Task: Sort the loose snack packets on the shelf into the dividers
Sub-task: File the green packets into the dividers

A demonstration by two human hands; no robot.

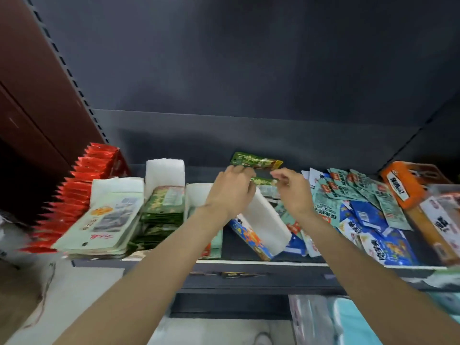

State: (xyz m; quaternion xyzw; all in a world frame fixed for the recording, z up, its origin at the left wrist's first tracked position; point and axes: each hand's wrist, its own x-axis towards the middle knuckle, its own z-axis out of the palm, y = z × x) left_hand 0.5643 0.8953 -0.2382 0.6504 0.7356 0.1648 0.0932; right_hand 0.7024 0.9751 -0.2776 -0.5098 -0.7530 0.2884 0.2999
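Leftmost on the dark metal shelf stood a row of glossy red foil packets, then a flat stack of pale cream pouches, then a pile of dark green packets between white foam dividers, all left of the hands. Above the middle of the shelf, the left hand curled its fingers around one end of a slim green foil snack packet, lifted clear of the shelf. Just right of it, the right hand pinched a second, similar green packet, thumb against forefinger. Such packets looked light, thin and floppy, with slick film likely to slide, so a pinch on the flat sealed end seemed the safest hold. Below the hands a loose white divider leaned tilted. Right of the hands lay the unsorted heap of teal and blue packets, and beyond it orange packs.
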